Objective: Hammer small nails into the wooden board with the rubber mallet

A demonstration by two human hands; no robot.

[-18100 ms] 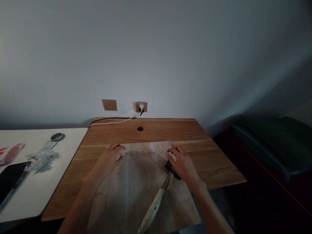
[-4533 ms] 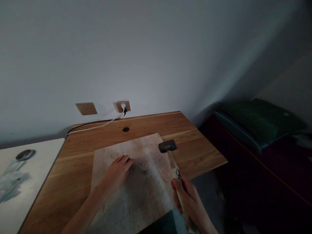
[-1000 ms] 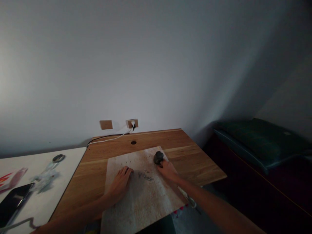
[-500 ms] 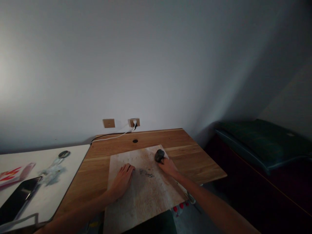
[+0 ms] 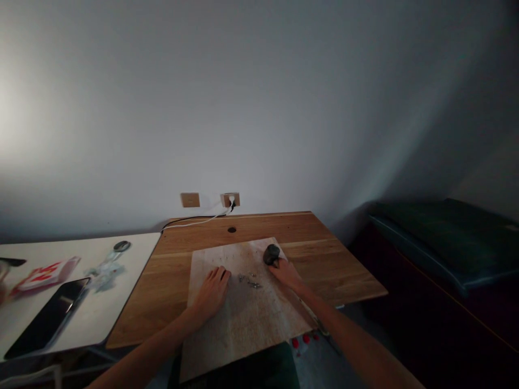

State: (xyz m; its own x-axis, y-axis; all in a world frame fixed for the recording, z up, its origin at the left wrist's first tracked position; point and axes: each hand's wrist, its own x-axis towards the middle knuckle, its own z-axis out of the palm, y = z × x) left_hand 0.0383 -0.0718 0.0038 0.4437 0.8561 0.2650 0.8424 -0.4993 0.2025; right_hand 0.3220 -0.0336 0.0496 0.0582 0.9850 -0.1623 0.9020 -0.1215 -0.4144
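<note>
A pale wooden board [image 5: 239,324] lies at an angle on the brown table. My left hand [image 5: 214,289] rests on its left part with the fingers stretched forward on the surface. Beyond those fingertips, tiny marks or bits dot the board, too small to name. Several small metal pieces [image 5: 252,282], perhaps screws, are scattered between my hands. Near the board's far right corner, my right hand [image 5: 286,272] is closed on a dark rounded object [image 5: 271,254]. Its exact kind cannot be made out, and my fingers hide part of it.
The brown table [image 5: 324,254] meets a wall with a socket and plugged-in cable [image 5: 232,202]. On the white table [image 5: 133,259] at left lie a phone [image 5: 48,319], a red-and-white packet [image 5: 46,273], crumpled clear plastic [image 5: 106,273] and a dark round item [image 5: 121,246]. A green cushion [image 5: 446,237] is at right.
The whole view has shifted, so the tables and board appear farther right. Both hands keep nearly the same places on the board, the right still holding the dark object.
</note>
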